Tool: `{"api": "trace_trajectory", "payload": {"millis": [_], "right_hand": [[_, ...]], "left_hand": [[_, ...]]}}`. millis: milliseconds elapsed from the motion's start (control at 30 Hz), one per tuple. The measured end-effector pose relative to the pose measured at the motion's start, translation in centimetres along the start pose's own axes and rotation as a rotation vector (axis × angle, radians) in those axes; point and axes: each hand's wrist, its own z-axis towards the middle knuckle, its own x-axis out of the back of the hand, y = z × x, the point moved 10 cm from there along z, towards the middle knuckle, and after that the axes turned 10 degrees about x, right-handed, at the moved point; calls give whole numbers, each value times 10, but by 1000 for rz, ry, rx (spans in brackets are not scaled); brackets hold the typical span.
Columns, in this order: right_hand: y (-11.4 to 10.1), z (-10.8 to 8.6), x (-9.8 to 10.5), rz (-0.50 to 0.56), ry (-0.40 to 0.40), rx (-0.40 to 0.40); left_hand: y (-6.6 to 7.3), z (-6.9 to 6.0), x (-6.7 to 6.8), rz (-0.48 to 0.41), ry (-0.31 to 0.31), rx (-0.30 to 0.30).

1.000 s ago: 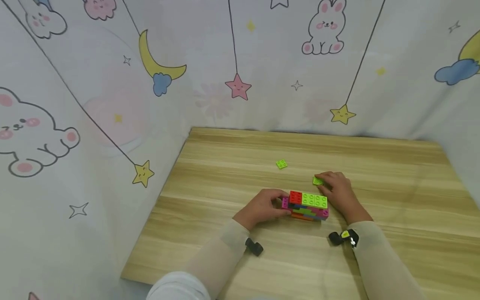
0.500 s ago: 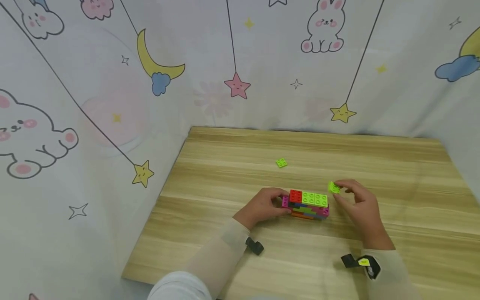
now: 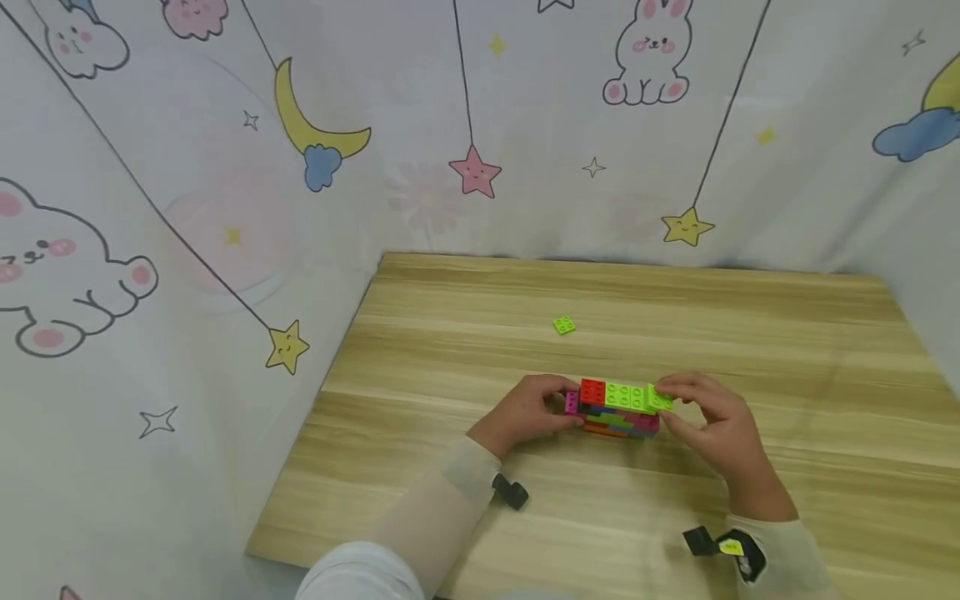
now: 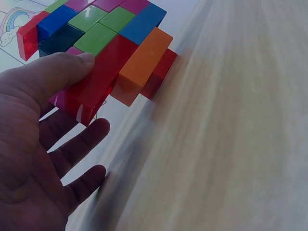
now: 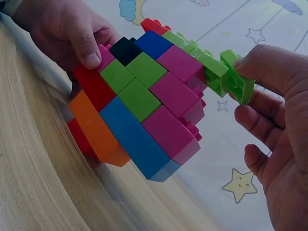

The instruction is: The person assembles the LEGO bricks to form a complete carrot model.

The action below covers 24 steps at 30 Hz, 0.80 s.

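A block build (image 3: 615, 417) of stacked toy bricks in red, orange, blue, green and magenta stands upright on the table. My left hand (image 3: 528, 414) grips its left end, the thumb lying on a red brick (image 4: 103, 72) in the left wrist view. My right hand (image 3: 716, 425) pinches a lime green brick (image 5: 239, 79) between thumb and fingers. That brick is tilted at the right end of the lime top row (image 5: 204, 62), just beside or touching it; I cannot tell which. A red brick (image 3: 592, 391) tops the left end of the build.
One loose lime green brick (image 3: 564, 325) lies on the wooden table (image 3: 450, 333) behind the build. A white curtain (image 3: 540, 108) with cartoon prints hangs along the table's back and left sides. A black wrist camera mount (image 3: 723, 546) sits on the right sleeve.
My right hand has picked a lime green brick off the table, drawn it right, then brought it to the right end of the build's top. My left hand has kept its grip.
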Motion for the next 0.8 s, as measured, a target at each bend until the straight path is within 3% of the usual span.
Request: {"api": "trace_trajectory", "payload": {"millis": [800], "right_hand": [[-19,8,-3,-186,-32,161]], "left_hand": [[1,-1,0,12,3,11]]}}
